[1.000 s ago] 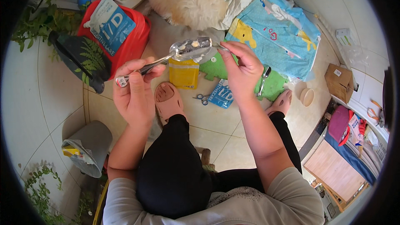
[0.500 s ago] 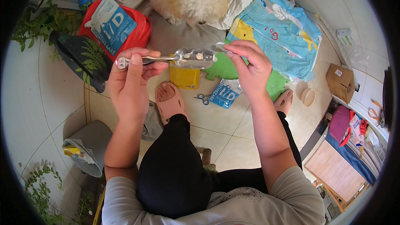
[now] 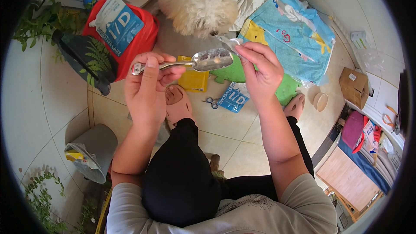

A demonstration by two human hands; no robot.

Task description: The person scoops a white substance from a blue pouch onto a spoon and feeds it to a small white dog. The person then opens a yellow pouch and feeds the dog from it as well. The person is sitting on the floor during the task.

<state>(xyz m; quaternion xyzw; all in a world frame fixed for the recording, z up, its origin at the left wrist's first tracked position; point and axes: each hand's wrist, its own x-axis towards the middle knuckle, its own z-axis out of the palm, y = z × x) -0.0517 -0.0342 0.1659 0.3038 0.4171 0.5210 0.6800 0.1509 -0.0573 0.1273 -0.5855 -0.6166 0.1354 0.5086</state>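
Note:
My left hand [image 3: 149, 80] is closed round the handle of a shiny metal scoop [image 3: 212, 60], which points to the right. A few small pale bits lie in the scoop's bowl. My right hand [image 3: 262, 69] pinches a small silvery, see-through strip [image 3: 228, 42], too small to name surely, just above the scoop's tip. Beyond both hands a fluffy cream dog [image 3: 197, 6] has its head lowered, with its dark nose close to that strip.
A red bin [image 3: 147, 28] holding a blue-and-white pouch stands at the left. On the floor lie scissors [image 3: 211, 102], another blue pouch [image 3: 234, 97], a yellow packet [image 3: 193, 81] and a green mat [image 3: 288, 89]. A blue towel [image 3: 290, 39] is spread at far right; a grey bin [image 3: 93, 151] stands left.
The scoop and my left hand have moved a little to the right, and the scoop's bowl has tilted. My right hand has barely moved; its strip is turned. The dog's head has come nearer.

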